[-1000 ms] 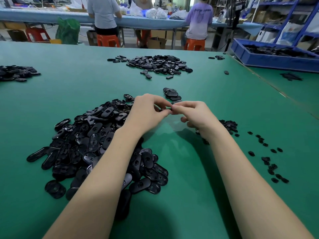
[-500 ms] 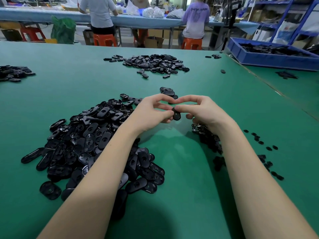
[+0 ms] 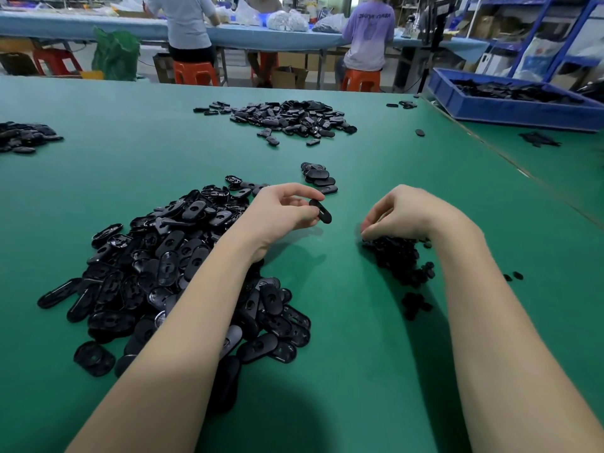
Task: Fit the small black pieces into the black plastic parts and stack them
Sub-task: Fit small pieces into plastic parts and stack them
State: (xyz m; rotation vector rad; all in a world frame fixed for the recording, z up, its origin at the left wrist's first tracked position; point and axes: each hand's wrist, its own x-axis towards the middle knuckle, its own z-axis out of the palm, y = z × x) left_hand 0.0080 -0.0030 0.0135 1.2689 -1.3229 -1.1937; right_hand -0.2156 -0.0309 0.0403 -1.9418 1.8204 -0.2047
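My left hand (image 3: 283,213) holds one black oval plastic part (image 3: 321,211) by its edge, just above the green table (image 3: 359,354). A big heap of the same oval parts (image 3: 170,273) lies under and left of my left forearm. My right hand (image 3: 403,213) has its fingers curled down onto the near edge of a pile of small black pieces (image 3: 400,259); whether it pinches one is hidden by the fingers. A short stack of oval parts (image 3: 318,178) sits on the table just beyond my left hand.
A second heap of oval parts (image 3: 287,117) lies farther back, a smaller one (image 3: 23,137) at the far left. A blue bin (image 3: 510,99) of black parts stands at the back right. Two people sit at a far bench (image 3: 248,34).
My hands were joined around one oval part. They have drawn apart: the left keeps the part, the right has dropped to the pile of small pieces.
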